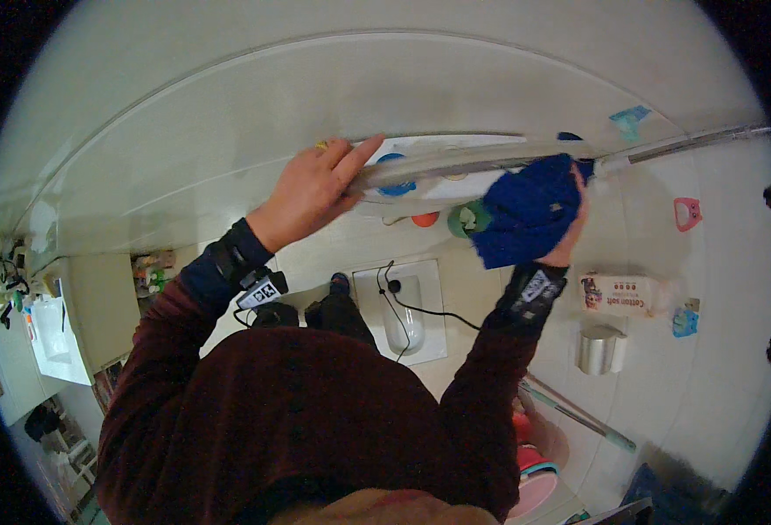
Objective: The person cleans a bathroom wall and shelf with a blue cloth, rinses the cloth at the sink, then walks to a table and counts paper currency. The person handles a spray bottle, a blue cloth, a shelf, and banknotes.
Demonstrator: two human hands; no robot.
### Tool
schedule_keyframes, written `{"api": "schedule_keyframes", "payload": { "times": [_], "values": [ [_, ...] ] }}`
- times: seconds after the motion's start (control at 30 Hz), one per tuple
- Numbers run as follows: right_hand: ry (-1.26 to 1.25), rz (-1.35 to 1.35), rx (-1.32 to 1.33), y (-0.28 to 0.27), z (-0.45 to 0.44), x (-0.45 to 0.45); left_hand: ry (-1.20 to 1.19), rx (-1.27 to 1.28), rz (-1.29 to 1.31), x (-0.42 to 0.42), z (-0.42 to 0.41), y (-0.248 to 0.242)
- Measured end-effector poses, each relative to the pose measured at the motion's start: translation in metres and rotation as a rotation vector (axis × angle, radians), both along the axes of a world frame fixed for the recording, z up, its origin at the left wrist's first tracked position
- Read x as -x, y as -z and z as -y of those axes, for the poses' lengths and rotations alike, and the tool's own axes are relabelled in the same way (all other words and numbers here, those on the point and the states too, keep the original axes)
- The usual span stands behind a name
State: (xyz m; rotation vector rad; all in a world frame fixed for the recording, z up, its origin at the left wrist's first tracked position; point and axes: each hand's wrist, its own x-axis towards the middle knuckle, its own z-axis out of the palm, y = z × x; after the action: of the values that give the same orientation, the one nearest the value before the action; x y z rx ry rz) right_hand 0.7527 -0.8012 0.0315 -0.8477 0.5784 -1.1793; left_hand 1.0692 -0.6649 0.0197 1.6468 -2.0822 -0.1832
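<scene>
My left hand (pixel 310 190) grips the left end of a long pale panel (pixel 438 165), thumb below and index finger stretched over the top. The panel is blurred, and what it belongs to cannot be told. A white surface with a round blue patch (pixel 395 176) shows behind it. In my right hand (pixel 577 220) is a dark blue cloth (pixel 529 210), bunched against the panel's right part and hanging below it. The cloth hides most of my right fingers. Both wrists wear dark straps with small devices.
Below are a squat toilet (pixel 403 315) with a black cable across it, a green container (pixel 467 218) and an orange-red round thing (pixel 425 219). On the right wall are a tissue pack (pixel 618 294), a metal paper holder (pixel 598 350) and a metal rail (pixel 697 146). Pink basins (pixel 535 489) stand lower right.
</scene>
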Motion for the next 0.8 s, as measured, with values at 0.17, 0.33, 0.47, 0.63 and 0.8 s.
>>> {"api": "schedule_keyframes", "payload": {
  "times": [0.17,0.33,0.47,0.63,0.8],
  "values": [
    [0.090,-0.052,-0.274,0.018,0.012,0.008,-0.048,-0.009,-0.194,-0.035,-0.033,0.023],
    [0.760,-1.003,0.146,0.065,0.075,0.021,-0.381,-0.171,-0.280,-0.076,-0.091,0.028],
    [0.345,-1.471,0.818,0.122,0.076,-0.031,-0.402,-0.118,-0.229,-0.085,-0.121,0.032],
    [0.245,-1.848,0.910,0.145,0.090,-0.035,-0.464,-0.169,-0.277,-0.082,-0.123,0.036],
    [0.414,-2.090,0.411,0.120,0.151,0.017,-0.360,-0.121,-0.253,-0.076,-0.117,0.020]
  ]
}}
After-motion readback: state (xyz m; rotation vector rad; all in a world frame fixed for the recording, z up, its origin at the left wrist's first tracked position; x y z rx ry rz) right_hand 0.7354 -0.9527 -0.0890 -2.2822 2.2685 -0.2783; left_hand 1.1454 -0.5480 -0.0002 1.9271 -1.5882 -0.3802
